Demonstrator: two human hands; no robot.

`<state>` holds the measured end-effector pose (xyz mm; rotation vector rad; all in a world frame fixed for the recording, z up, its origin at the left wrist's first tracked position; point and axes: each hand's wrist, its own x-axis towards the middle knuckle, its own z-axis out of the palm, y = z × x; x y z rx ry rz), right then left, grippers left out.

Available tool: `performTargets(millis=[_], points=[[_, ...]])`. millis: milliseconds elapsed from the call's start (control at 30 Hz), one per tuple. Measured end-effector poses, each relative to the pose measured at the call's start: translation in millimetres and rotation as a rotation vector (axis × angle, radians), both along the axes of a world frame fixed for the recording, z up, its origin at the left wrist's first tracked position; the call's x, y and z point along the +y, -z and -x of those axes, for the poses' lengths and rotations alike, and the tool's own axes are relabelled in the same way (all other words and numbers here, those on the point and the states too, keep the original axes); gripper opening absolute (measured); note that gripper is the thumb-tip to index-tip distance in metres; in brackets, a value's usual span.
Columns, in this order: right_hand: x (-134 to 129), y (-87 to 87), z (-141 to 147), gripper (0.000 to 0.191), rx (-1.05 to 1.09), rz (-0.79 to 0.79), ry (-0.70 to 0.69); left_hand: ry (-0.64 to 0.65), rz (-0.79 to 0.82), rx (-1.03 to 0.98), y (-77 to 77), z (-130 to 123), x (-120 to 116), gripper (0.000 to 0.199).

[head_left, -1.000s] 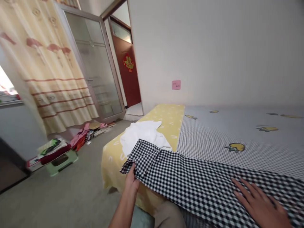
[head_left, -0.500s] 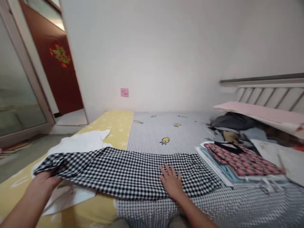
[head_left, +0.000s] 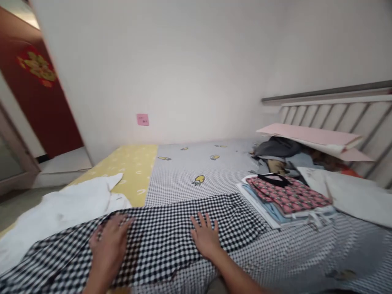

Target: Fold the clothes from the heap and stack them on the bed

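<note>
A black-and-white checked garment [head_left: 165, 232] lies stretched across the bed from the lower left to the middle right. My left hand [head_left: 110, 241] is over its left part, fingers apart and slightly bent, with nothing in its grasp. On the garment's right part my right hand [head_left: 206, 236] rests flat with fingers spread. A white garment [head_left: 67, 204] lies beyond the checked cloth on the left. Just past the garment's right end is a folded stack topped by a pink patterned garment with a black collar [head_left: 294, 195].
The bed carries a yellow [head_left: 131, 167] and grey checked cover [head_left: 174, 175]. At the right are dark clothes [head_left: 277, 148], pink boards [head_left: 312, 134], a white bag-like item [head_left: 358, 196] and a white railing [head_left: 333, 118]. A wall stands behind.
The view has turned right. My left hand has let go of the checked garment's left end and moved inward over the cloth. My right hand still lies flat on it.
</note>
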<state>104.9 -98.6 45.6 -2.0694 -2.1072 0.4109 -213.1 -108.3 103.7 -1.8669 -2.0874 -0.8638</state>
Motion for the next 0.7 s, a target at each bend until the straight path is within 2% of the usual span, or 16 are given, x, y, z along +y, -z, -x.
performTargets(millis=[67, 100, 133, 200, 233, 333, 433, 567, 700], points=[[-3.7, -3.4, -4.6, 0.057, 0.076, 0.031, -0.072, 0.246, 0.225, 0.121, 31.9, -51.5, 4.2, 0.049], [-5.8, -4.5, -10.0, 0.056, 0.112, 0.034, -0.131, 0.304, 0.301, 0.145, 44.7, -69.6, 7.8, 0.046], [-7.7, -5.0, -17.9, 0.055, 0.134, 0.021, -0.19, 0.323, 0.353, 0.16, 54.5, -81.6, 12.8, 0.045], [-9.9, -5.5, -42.3, 0.052, 0.114, -0.033, -0.247, 0.274, 0.39, 0.152, 64.1, -88.0, 27.2, 0.047], [-9.2, -5.9, -58.0, 0.052, 0.074, -0.056, -0.224, 0.235, 0.38, 0.126, 64.5, -84.3, 36.2, 0.047], [3.5, -8.5, -109.4, 0.052, -0.08, -0.103, -0.015, 0.166, 0.326, 0.014, 56.0, -62.4, 66.2, 0.045], [29.7, -9.9, -146.6, 0.053, -0.144, -0.121, 0.031, 0.136, 0.303, -0.03, 48.7, -45.3, 94.8, 0.047], [65.0, -3.7, -163.1, 0.055, -0.173, -0.118, 0.047, 0.105, 0.31, -0.009, 51.6, -40.8, 122.4, 0.053], [78.9, 5.7, -165.5, 0.058, -0.196, -0.109, 0.057, 0.029, 0.32, 0.05, 51.1, -45.5, 129.6, 0.053]])
